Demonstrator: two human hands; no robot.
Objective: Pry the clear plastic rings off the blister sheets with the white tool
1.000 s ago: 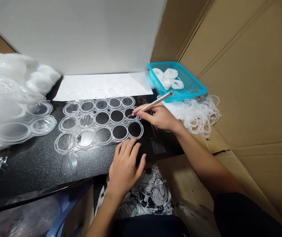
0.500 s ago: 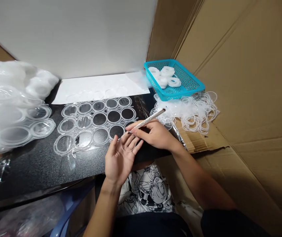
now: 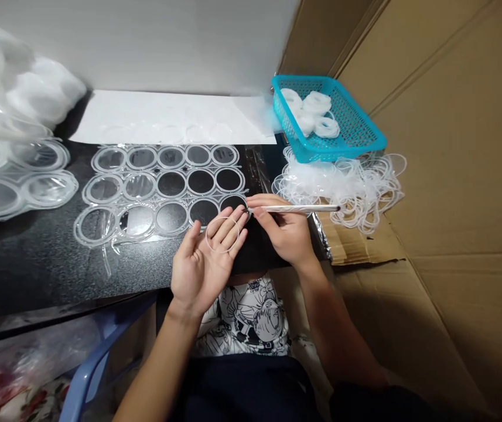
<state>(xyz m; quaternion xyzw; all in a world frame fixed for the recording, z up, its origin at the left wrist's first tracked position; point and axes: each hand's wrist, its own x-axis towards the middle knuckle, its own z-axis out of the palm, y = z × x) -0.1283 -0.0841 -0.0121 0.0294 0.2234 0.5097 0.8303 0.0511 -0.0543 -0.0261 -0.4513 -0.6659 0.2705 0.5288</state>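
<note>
My left hand (image 3: 202, 264) is palm up with its fingers stretched out. A thin clear plastic ring (image 3: 207, 241) lies loose across those fingers. In my right hand (image 3: 288, 231) is a slim white pen-like tool (image 3: 303, 208), pinched between thumb and fingers, its blunt end pointing right. The tool's small dark tip is close to my left fingertips; whether it touches them I cannot tell. Beyond my hands, a sheet of joined clear round discs with frosted rims (image 3: 171, 217) lies in rows on the black speckled tabletop (image 3: 35, 252).
A blue mesh basket (image 3: 356, 126) with bundled white rings stands at the back right. Before it lies a heap of loose clear rings (image 3: 342, 190), partly on cardboard (image 3: 360, 240). White paper (image 3: 176, 111) lies along the wall. Plastic-wrapped stacks (image 3: 35, 94) fill the left side.
The tool has swung from a slant to nearly level, and my right hand has shifted right of my left fingers. The ring now lies flatter on my left hand. The whole view has shifted.
</note>
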